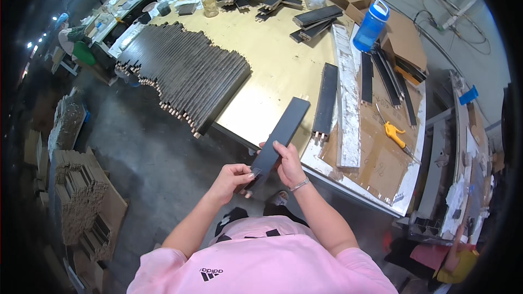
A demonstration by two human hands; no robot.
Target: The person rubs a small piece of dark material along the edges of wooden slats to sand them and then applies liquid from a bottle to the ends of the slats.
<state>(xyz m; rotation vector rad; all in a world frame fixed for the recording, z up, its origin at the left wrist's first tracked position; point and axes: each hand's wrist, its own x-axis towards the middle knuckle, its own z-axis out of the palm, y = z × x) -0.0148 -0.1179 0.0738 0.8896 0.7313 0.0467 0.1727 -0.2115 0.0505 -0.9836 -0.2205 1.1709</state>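
A flat black wooden slat (282, 128) with pale dowel pegs at its ends is held at a slant before me, over the table's front edge. My right hand (289, 164) grips its right side, thumb on top and fingers curled underneath. At the slat's near end, my left hand (232, 181) is closed in a pinch. By that thumb tip lies a small, thin translucent piece (256, 171) against the slat's face; its exact kind is unclear. Another black slat (325, 100) with pegs lies on the table just beyond my right hand.
A long row of stacked dark slats (185, 65) covers the table's left. On the right are a white-smeared bar (347, 98), a yellow-handled air gun (395, 133), a blue bottle (372, 25) and cardboard (403, 43). Another person (436, 258) is at lower right.
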